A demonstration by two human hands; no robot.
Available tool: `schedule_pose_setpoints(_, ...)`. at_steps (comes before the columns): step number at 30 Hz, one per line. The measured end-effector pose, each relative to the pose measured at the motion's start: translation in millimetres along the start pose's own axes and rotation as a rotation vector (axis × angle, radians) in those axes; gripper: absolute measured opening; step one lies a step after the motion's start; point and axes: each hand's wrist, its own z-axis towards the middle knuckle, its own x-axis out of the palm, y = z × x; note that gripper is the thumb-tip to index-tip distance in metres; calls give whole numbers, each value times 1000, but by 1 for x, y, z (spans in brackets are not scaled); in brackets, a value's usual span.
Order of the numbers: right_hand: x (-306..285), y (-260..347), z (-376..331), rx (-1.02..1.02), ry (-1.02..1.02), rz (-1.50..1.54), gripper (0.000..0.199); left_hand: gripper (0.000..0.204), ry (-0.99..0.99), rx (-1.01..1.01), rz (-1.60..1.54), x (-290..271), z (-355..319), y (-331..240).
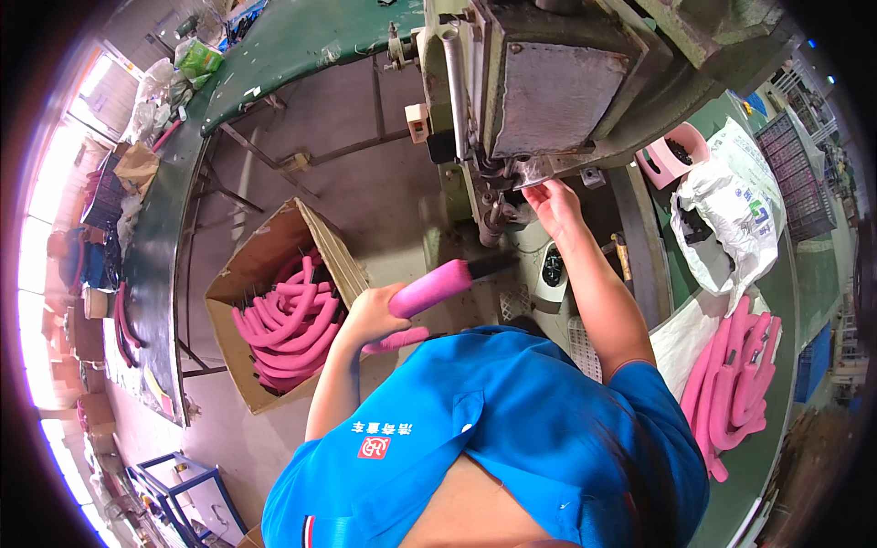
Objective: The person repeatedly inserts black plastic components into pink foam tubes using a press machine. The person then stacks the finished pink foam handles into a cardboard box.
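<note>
My left hand (373, 315) is closed round a pink foam-covered tube (431, 289). The tube slants up to the right, and its dark far end is blurred by motion. A second pink foam length (398, 340) shows just below that hand. My right hand (555, 206) reaches up to the working head of a green-grey press machine (559, 96). Its fingers are drawn together at a small shiny metal part (530, 173) under the machine's housing; whatever they pinch is too small to make out.
On the floor at left stands a cardboard box (239, 342) full of curved pink foam tubes. More pink tubes (731, 384) lie on the right-hand bench beside a white sack (731, 219) and a pink bin (674, 157). Green tables (301, 36) run along the back and left.
</note>
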Motion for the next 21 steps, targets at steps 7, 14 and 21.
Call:
schedule_pose_setpoints(7, -52, -62, 109, -395, 67, -1686, 51, 40, -32, -244, -256, 12, -27, -12)
schedule_pose_setpoints(14, -55, -82, 117, -388, 111, -1563, 55, 31, -112, -274, -219, 23, -43, -23)
schedule_pose_setpoints(21, -57, -76, 152, -403, 109, -843, 50, 33, -106, -282, -249, 28, -44, -43)
